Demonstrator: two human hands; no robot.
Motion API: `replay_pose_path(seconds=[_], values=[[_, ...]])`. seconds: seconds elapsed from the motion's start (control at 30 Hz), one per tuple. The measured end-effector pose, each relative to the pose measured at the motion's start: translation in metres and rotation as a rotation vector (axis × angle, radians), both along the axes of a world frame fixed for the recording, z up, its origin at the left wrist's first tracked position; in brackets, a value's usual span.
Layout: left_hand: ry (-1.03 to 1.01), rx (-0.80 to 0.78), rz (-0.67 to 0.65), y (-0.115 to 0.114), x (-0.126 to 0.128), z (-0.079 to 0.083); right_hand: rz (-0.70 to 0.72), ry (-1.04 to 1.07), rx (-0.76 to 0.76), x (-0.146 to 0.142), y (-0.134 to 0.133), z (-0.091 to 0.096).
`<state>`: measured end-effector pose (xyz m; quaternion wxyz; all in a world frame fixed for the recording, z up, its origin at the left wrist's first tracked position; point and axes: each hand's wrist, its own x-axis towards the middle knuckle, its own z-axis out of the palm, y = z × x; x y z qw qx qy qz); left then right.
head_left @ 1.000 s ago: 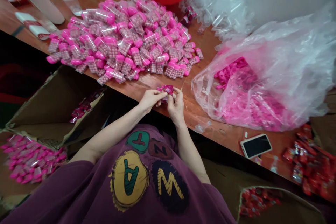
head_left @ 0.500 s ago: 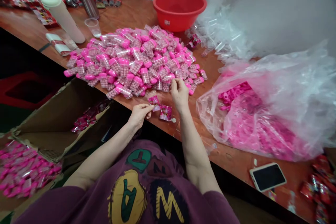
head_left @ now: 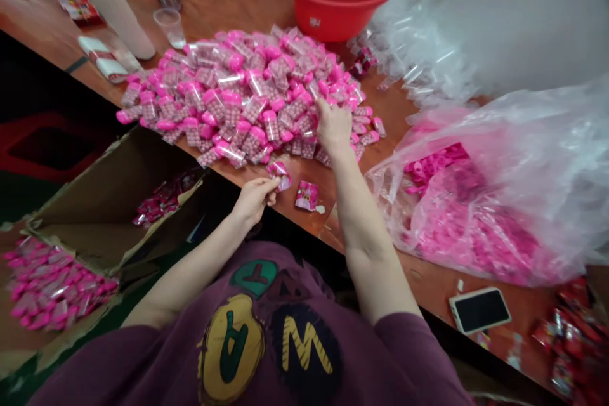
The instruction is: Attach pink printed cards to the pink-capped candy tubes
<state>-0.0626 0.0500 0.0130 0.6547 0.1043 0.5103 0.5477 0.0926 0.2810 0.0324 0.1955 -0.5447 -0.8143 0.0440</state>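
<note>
My left hand [head_left: 255,198] pinches a small pink packet [head_left: 280,175] by its clear end, just above the table's front edge. To its right a second pink packet [head_left: 306,195] lies flat on the table. A big heap of clear little bottles with pink caps and pink beads [head_left: 238,98] spreads across the table beyond. Over the right side of this heap is my right hand [head_left: 334,127], fingers bent and pointing down at the bottles. Its fingertips reach in among them; whether they grip one I cannot make out.
Behind the heap stands a red basin [head_left: 340,0]. Clear empty tubes [head_left: 421,54] are piled beside it. A plastic bag of pink caps [head_left: 480,228] and a phone [head_left: 480,311] lie at right. A flask [head_left: 111,6] and plastic cup [head_left: 170,26] stand left; below is a cardboard box [head_left: 85,222].
My right hand has moved forward from the near edge of the heap onto its right side. The packet in my left hand has tilted and come apart from the one on the table.
</note>
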Motion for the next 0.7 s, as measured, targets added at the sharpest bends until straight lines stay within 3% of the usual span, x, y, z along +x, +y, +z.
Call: replay_pose_path(seconds=[0.1,0.17,0.37,0.43,0.57,0.7], values=[[-0.141,0.014,0.030,0.008,-0.005,0.006,0.058,0.241,0.011,0.014,-0.005,-0.015],[-0.203,-0.023,0.077,0.012,-0.008,0.011,0.081,0.434,0.007,0.025,-0.025,-0.022],[-0.236,-0.098,0.132,0.012,-0.004,0.022,0.135,0.965,-0.335,0.046,-0.155,-0.015],[-0.209,-0.083,0.111,0.009,0.003,0.023,0.063,1.141,-0.348,0.041,-0.197,-0.013],[-0.135,-0.039,0.067,0.003,0.019,0.025,-0.074,1.117,-0.394,0.022,-0.246,-0.012],[-0.082,0.040,0.014,-0.005,0.031,0.028,-0.128,1.093,-0.389,0.018,-0.258,-0.015]])
